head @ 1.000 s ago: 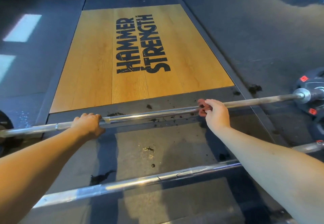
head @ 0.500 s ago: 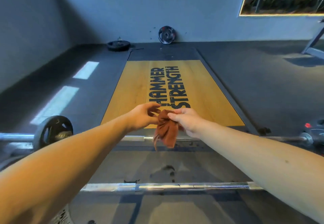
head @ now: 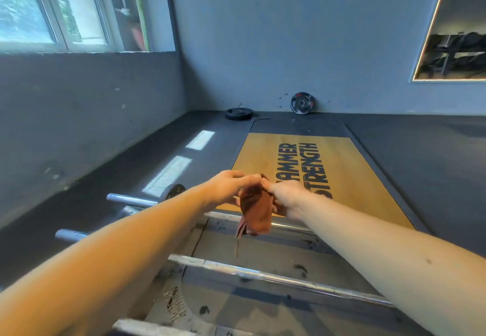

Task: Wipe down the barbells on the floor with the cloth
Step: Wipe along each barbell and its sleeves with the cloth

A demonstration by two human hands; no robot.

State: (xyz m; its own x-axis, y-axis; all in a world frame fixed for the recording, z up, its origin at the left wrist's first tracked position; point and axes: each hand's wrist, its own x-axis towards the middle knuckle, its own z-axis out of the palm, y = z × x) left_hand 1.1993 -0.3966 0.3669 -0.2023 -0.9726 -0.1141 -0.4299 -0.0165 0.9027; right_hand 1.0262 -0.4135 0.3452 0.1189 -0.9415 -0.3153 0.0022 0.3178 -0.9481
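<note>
A second ago both hands were down on the far barbell (head: 289,224), rubbing the shaft. Now they're up off it: the left hand (head: 228,185) pinches one edge of the rust-red cloth (head: 256,212) and the right hand (head: 286,196) pinches the other, in mid-air above that bar. Looks like a refold, so wiping's paused. The near barbell (head: 249,274) probably still needs doing. Around the room: window (head: 52,7), flat plate (head: 238,113), leaning plate (head: 302,103), wooden platform (head: 355,178), mirror (head: 452,33). Nothing seems to block either bar.
</note>
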